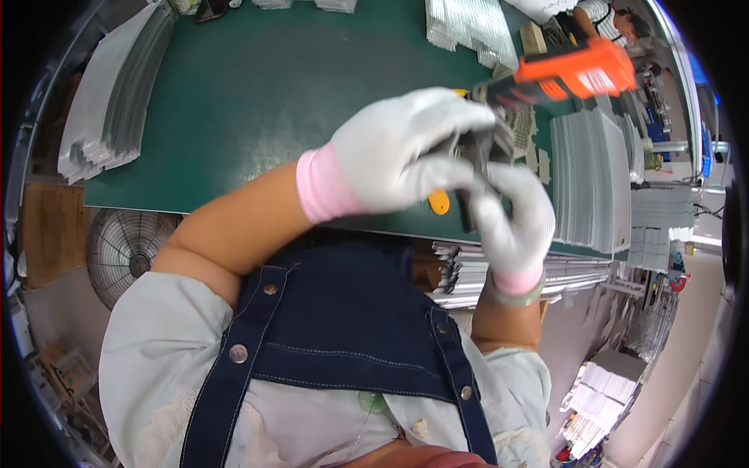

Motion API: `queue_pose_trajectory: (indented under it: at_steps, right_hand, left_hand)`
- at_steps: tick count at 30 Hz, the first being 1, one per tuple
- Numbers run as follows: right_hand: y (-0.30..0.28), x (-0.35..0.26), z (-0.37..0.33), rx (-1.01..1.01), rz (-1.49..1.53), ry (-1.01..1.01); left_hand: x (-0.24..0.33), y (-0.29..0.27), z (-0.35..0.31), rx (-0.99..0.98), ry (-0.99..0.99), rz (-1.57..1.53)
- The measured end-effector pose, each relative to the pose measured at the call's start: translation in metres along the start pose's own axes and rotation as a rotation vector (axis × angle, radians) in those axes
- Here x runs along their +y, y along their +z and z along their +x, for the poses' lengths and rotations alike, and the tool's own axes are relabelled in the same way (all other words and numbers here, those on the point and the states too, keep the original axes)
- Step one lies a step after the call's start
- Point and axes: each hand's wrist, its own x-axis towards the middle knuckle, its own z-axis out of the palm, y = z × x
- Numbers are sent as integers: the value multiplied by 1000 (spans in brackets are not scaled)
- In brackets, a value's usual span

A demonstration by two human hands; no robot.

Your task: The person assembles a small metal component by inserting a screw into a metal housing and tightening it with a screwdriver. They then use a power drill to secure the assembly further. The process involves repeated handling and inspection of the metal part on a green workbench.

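Observation:
Both my hands wear white gloves with pink cuffs and meet over the front edge of the green table. Between them is a small grey metal piece (pixel 490 148), blurred and partly covered by fingers, so its kind cannot be told. My left hand (pixel 390 148) is closed round its left side, thumb below and fingers above. From the right, my right hand (pixel 516 210) pinches its lower part with thumb and fingers. Just beyond the hands is an orange and black cordless power tool (pixel 573 74), its dark front end near the metal piece. A yellow oval tag (pixel 438 203) shows under my left hand.
Stacks of ribbed silvery panels stand on the green table (pixel 257 86): one stack (pixel 117 90) at left, another (pixel 589 175) at right, more (pixel 470 31) at the back. A floor fan (pixel 133 253) stands below the left edge. Another person (pixel 612 22) is at the far right.

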Motion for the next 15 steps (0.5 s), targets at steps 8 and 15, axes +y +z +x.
queue_pose_trajectory:
  at_steps: [8,15]
  right_hand:
    - [6,-2,-8,151,215,-139]
    - [4,-6,-14,159,175,5]
  left_hand:
    - [11,5,-5,-32,5,-115]
    - [11,17,-10,4,-43,-91]
